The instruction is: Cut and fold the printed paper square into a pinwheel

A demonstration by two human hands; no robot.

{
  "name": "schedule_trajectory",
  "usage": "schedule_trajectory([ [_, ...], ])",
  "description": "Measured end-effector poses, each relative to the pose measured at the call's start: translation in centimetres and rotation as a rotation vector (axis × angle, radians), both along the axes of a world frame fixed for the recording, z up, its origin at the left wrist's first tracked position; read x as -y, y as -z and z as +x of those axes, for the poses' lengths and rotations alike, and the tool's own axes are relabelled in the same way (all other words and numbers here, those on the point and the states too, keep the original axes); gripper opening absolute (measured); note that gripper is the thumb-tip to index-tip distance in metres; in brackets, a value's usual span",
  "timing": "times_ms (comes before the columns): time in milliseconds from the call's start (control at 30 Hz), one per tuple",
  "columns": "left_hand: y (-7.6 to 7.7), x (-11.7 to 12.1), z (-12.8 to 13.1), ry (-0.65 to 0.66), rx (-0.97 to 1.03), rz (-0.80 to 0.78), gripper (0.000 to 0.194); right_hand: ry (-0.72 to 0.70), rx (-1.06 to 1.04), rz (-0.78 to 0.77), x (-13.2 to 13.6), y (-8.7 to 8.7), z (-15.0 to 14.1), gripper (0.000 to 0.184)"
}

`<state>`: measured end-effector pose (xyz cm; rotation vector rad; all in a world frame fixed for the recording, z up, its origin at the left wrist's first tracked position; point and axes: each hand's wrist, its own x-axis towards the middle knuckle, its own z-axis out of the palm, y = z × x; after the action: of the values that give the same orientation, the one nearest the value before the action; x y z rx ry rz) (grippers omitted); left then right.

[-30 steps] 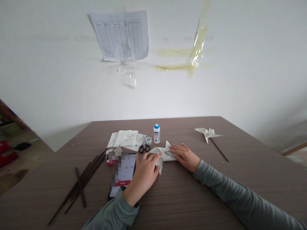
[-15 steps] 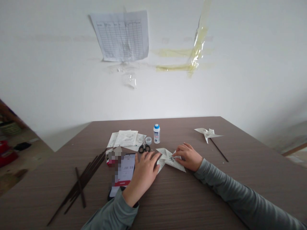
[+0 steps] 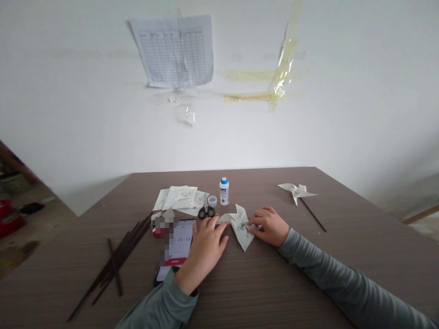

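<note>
A printed-paper pinwheel [image 3: 243, 233] lies on the table between my hands, its folded blades fanned out and one corner pointing toward me. My right hand [image 3: 270, 226] has thumb and forefinger closed on its right side, close to the middle. Fingers spread, my left hand [image 3: 207, 244] hovers at the left blade; its fingertips overlap the paper edge, and I cannot tell whether they press on it. Just beyond the left hand are black-handled scissors [image 3: 206, 211]. Under and beside that wrist lies a phone [image 3: 180, 246] showing a timer, partly covered.
Behind the pinwheel stand a white glue bottle [image 3: 224, 192] with a blue cap and a small clear cup [image 3: 212, 200]. Paper sheets [image 3: 180, 198] lie left of them. Dark sticks [image 3: 118, 256] spread at left. Another pinwheel [image 3: 297, 192] on a stick lies at right.
The pinwheel between my hands has turned, so one blade now points away from me and a corner points toward me. Both hands have stayed nearly in place.
</note>
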<state>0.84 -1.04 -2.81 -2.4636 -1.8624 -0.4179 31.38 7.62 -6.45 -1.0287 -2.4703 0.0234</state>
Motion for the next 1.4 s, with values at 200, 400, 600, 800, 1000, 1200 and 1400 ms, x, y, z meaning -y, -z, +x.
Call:
schedule_trajectory([
  [200,-0.1,0.2,0.2,-0.039,-0.06,-0.038,0.045,0.039,-0.025,-0.082,0.6,-0.8,-0.6,0.014],
  [400,-0.2,0.1,-0.1,-0.005,-0.05,-0.037,0.048,0.046,-0.126,-0.11,-0.3,-0.8,-0.6,0.015],
  [600,-1.0,0.1,-0.4,-0.033,-0.02,-0.05,0.05,0.034,-0.301,-0.057,-4.0,-1.8,0.0,0.023],
  [800,-0.8,-0.1,-1.5,-0.082,-0.037,0.005,0.05,-0.116,-0.282,-0.083,-8.3,-4.1,-1.9,0.036],
  [1000,-0.6,-0.2,-2.1,-0.092,-0.042,0.037,0.046,-0.113,-0.18,-0.144,-11.0,-3.2,-6.1,0.06],
  [1200,-0.5,-0.2,-2.3,-0.085,-0.025,0.051,0.043,-0.118,-0.166,-0.188,-11.6,-3.1,-8.3,0.069],
  [1400,-0.6,-0.2,-2.2,-0.099,-0.033,0.041,0.043,-0.116,-0.17,-0.221,-11.2,-3.5,-9.0,0.075],
])
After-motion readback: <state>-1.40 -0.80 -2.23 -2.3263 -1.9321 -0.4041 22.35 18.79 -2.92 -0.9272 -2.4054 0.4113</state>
